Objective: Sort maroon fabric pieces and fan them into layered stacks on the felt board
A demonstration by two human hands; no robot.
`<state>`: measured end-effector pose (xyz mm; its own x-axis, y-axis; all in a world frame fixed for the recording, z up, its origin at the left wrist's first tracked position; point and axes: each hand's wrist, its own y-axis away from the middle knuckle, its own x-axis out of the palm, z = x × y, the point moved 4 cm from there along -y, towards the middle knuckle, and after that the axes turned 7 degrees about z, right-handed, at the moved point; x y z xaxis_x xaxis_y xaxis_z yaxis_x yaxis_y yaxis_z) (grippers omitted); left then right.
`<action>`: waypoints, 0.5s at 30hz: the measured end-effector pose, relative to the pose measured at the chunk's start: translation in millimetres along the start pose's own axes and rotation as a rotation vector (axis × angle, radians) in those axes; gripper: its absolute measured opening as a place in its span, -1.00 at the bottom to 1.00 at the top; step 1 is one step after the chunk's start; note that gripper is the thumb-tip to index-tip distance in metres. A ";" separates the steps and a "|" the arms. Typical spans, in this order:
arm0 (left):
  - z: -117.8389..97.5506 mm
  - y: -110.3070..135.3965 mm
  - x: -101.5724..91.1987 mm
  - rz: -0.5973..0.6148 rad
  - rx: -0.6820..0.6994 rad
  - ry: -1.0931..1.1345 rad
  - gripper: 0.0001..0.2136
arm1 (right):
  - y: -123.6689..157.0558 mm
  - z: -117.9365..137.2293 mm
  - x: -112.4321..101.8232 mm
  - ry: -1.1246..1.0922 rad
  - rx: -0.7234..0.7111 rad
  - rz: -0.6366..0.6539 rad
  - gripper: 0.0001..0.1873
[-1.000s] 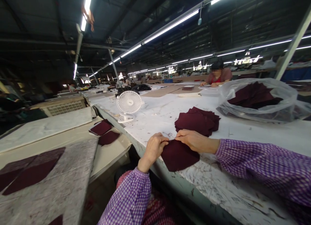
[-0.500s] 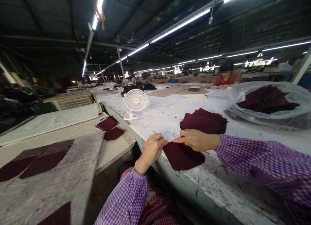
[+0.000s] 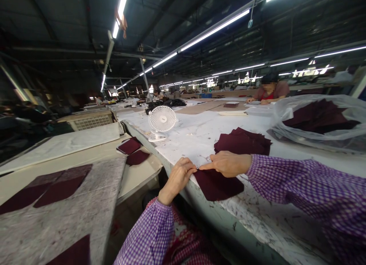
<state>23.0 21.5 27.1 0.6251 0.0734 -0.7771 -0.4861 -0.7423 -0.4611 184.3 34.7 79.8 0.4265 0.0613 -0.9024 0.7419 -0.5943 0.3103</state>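
Note:
A dark maroon fabric piece (image 3: pixel 219 185) lies at the near edge of the white-covered table, partly over the edge. My left hand (image 3: pixel 180 177) is closed in a pinch at its far left corner. My right hand (image 3: pixel 227 164) rests over its upper edge, index finger stretched out to that same corner, almost meeting the left fingertips. The other right fingers are curled and partly hidden. Just beyond my right hand sits a loose pile of maroon pieces (image 3: pixel 243 140).
A white fan (image 3: pixel 162 119) stands on the table (image 3: pixel 197 124). At right is a clear plastic bag (image 3: pixel 278 118) of maroon pieces. The lower left table (image 3: pixel 105 188) carries more maroon pieces (image 3: pixel 65 185). Across the table a person (image 3: pixel 268 92) leans over work.
My right hand has slid left along the fabric's upper edge, its index finger now at the corner. The left hand keeps its pinch. The view has shifted slightly.

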 end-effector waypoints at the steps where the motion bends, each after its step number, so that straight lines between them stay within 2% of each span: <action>1: 1.6 1.6 -1.3 -0.009 -0.016 0.047 -0.82 | -0.8 0.7 -0.9 -0.017 -0.007 -0.015 -0.47; 5: 6.4 5.4 -4.8 -0.052 -0.099 0.140 -0.89 | -2.1 1.3 -3.7 -0.094 -0.027 -0.071 -0.45; 10: 2.5 3.5 -5.0 -0.020 -0.074 0.103 -0.86 | -2.1 1.7 -4.1 -0.015 -0.024 -0.001 -0.39; 15: 4.0 8.6 -9.7 -0.021 -0.062 0.054 -0.83 | -7.7 4.9 -10.3 0.006 -0.045 -0.005 -0.37</action>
<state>10.3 17.1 29.0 0.6675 0.0549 -0.7426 -0.4348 -0.7808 -0.4486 171.7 34.7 85.3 0.4254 0.0692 -0.9023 0.7665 -0.5577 0.3186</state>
